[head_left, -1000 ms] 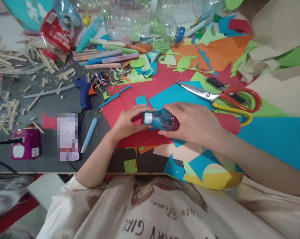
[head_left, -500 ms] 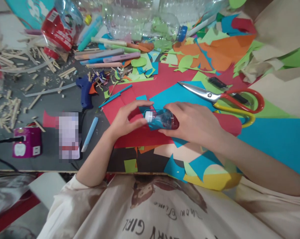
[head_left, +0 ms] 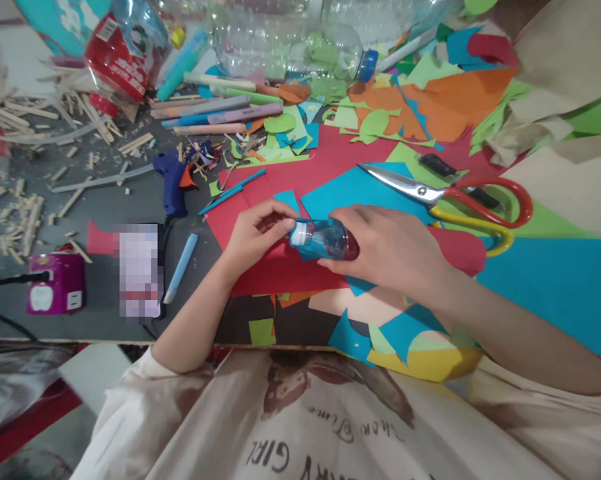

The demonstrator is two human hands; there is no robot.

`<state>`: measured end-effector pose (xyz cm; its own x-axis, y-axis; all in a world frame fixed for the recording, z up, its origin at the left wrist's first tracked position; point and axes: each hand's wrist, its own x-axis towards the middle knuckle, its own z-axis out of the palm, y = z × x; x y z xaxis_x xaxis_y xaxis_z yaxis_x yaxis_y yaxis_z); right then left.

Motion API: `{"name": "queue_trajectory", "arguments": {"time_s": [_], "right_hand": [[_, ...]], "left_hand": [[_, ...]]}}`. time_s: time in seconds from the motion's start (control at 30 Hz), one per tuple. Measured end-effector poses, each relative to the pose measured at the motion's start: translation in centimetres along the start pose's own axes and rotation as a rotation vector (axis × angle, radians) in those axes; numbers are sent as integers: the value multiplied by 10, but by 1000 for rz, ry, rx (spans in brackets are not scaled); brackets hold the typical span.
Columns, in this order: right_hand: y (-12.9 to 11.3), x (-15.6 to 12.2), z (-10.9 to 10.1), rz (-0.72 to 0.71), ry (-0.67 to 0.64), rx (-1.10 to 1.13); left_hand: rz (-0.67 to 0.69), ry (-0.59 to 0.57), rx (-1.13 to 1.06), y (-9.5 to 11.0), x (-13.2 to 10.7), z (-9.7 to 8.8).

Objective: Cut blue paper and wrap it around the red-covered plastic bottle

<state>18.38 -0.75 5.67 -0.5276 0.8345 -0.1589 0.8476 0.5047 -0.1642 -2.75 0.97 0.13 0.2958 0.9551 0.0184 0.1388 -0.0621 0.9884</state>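
Holding one small bottle [head_left: 330, 241] around its base, the right hand [head_left: 388, 241] keeps its grip closed, thumb on one side and fingers on the other. The bottle lies on its side over one red sheet [head_left: 275, 279], and its one white cap [head_left: 299, 233] points to the left hand [head_left: 250, 243]. There the thumb and forefinger are bent close together, at a blue edge beside the cap; if they pinch this edge, I cannot tell.

Around the hands I count one blue sheet [head_left: 338, 195] just beyond the bottle and two thin blue sticks [head_left: 224, 198] lying in nearly one line. Past the right hand is one pair of scissors [head_left: 423, 191], its blades apart, with two handles, one red and one yellow.

On the left side of the desk [head_left: 100, 303] are one blue glue gun [head_left: 169, 180], one phone [head_left: 139, 270] with blurred screen, one light-blue marker [head_left: 181, 269] and one purple box [head_left: 55, 293] with a black plug. Farther away lie at least five more markers [head_left: 245, 113], one bottle with a red label [head_left: 120, 57] and one large clear bottle [head_left: 300, 60] with blue cap. The short wooden sticks [head_left: 30, 223] are too many for counting.
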Motion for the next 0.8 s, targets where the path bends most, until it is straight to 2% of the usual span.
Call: {"name": "queue_trajectory", "arguments": {"time_s": [0.4,0.8], "right_hand": [[-2,0,3,-6,1,10],[6,-7,-5,13,89,81]], "left_hand": [[95,-8,120,-2,2,2],[45,-20,70,-2,0,-1]]}}
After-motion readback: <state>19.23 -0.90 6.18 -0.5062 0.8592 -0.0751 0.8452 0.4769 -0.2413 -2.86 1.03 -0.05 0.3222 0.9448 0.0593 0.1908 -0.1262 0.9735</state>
